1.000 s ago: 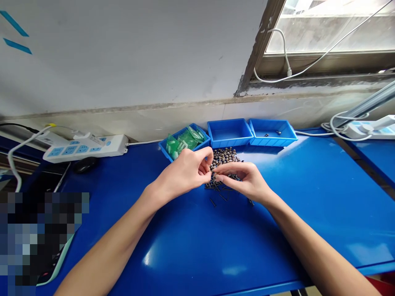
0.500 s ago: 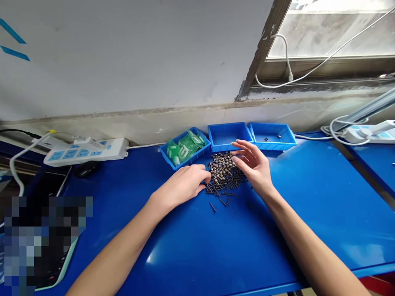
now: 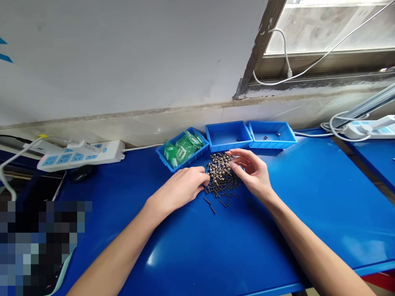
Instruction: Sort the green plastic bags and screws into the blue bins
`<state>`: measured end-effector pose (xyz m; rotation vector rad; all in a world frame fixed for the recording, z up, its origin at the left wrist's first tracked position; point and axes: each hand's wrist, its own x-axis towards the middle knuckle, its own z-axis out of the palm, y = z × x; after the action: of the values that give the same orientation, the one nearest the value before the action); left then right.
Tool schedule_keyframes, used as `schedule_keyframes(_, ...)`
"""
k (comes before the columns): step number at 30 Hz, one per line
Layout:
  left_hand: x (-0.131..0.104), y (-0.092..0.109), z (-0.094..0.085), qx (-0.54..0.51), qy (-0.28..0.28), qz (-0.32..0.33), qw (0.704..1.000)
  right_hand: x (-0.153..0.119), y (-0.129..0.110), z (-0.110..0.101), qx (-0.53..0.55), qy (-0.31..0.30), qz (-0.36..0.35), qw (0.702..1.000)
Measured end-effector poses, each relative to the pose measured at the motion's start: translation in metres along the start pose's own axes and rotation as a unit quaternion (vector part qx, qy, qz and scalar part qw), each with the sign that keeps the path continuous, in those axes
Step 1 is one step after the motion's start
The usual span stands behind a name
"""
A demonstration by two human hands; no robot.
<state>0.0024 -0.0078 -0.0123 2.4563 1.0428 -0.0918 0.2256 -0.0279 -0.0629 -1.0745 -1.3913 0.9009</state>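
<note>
A heap of dark metal screws (image 3: 220,170) lies on the blue table (image 3: 197,255), with a few loose ones in front of it. At the heap's left edge my left hand (image 3: 188,183) has its fingers curled inward; whatever is between the fingertips is hidden. My right hand (image 3: 251,170) is over the heap's right side, fingers bent and thumb apart from them, with nothing visible held. Behind the heap are a blue bin with green plastic packets (image 3: 184,148), a bare-bottomed blue bin (image 3: 228,135) and a blue bin holding a few small parts (image 3: 272,135).
A white power strip (image 3: 82,156) and a black mouse (image 3: 82,173) are at the left. Another power strip (image 3: 370,126) with cables sits at the right by a metal arm (image 3: 367,105). The wall (image 3: 129,61) rises behind the bins. A blurred patch covers the lower left.
My right hand has lowered toward the heap and its fingers have drawn in. A second loose screw now lies beside the front one, near my left hand. The view has shifted slightly.
</note>
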Motion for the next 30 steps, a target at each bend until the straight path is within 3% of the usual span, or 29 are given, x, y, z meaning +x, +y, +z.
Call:
schedule_keyframes(7,-0.004,-0.002,0.001,-0.005,0.02,0.02,1.0,-0.001,0.0,0.0,0.002,-0.006,-0.017,1.0)
schedule_keyframes(11,-0.005,-0.002,-0.005,-0.075,0.074,0.026,0.994,-0.003,-0.005,0.002,-0.039,-0.044,-0.032,0.998)
schedule_keyframes(16,-0.004,0.002,-0.006,-0.186,0.168,0.06,0.966,-0.009,-0.011,0.009,-0.069,-0.111,-0.077,0.988)
schedule_keyframes(20,-0.003,0.006,-0.005,-0.229,0.204,0.069,0.949,-0.01,-0.011,0.013,-0.012,-0.132,-0.036,0.991)
schedule_keyframes(25,-0.003,0.002,-0.004,-0.207,0.156,0.049,0.965,0.0,-0.01,0.009,0.067,-0.143,0.114,0.981)
schedule_keyframes(30,-0.001,-0.006,0.0,-0.068,0.061,0.055,0.994,0.018,-0.011,0.005,0.105,-0.003,0.096,0.99)
